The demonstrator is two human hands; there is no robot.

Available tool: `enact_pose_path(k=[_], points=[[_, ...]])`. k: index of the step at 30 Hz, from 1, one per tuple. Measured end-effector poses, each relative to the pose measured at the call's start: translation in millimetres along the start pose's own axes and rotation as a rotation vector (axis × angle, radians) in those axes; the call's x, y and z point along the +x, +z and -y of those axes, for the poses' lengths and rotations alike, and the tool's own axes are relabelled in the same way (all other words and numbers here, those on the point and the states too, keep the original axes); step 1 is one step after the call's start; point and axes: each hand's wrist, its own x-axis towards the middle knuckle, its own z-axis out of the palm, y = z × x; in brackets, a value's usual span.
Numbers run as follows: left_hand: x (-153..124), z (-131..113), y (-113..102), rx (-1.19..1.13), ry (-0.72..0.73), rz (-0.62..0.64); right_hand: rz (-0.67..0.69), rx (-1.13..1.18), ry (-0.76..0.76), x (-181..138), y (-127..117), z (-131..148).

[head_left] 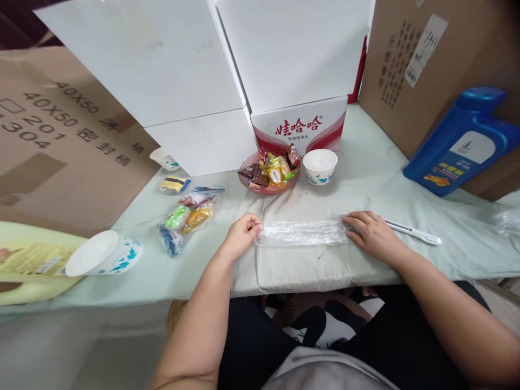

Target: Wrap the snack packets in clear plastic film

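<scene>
Keeping the folded strip of clear plastic film (303,233) flat seems best done by holding both ends level and drawing them gently apart, so that the creases along it ease out without the film tearing. An even, light pull would suit such thin, clingy stuff; too hard a tug at one end could skew it or drag up the cloth on the desk (292,279). It would also help to keep the fingertips near the very ends, so that the middle stays free and less of the film sticks to the skin.

The strip lies on the desk between the two hands, running from the left hand (241,236) across to the right hand (374,236). The left hand has thumb and fingers pinched together on its near end. The right hand lies palm down with bent fingers over the other end; whether they grip the film or only press on it, I cannot tell.

Just beside the right hand, on its outer side, is a white-handled knife (423,235), partly hidden by that hand; the right elbow and wrist had best keep off it. Beyond the strip, farther from both hands, stand a pink dish (273,190) of wrapped snacks and a leaf-printed paper bowl (320,176).
</scene>
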Motion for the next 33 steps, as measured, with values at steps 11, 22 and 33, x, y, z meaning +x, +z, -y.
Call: enact_pose_path(k=[11,22,33], points=[[-20,-17,20,0.854,0.228,-0.32,-0.028,0.093,0.035,3,-3,-2],[-54,-24,79,0.983,0.556,-0.072,0.165,0.457,0.301,5,-35,6],[-62,-27,90,0.734,0.828,0.513,0.836,1.471,-0.288,-12,-73,39]])
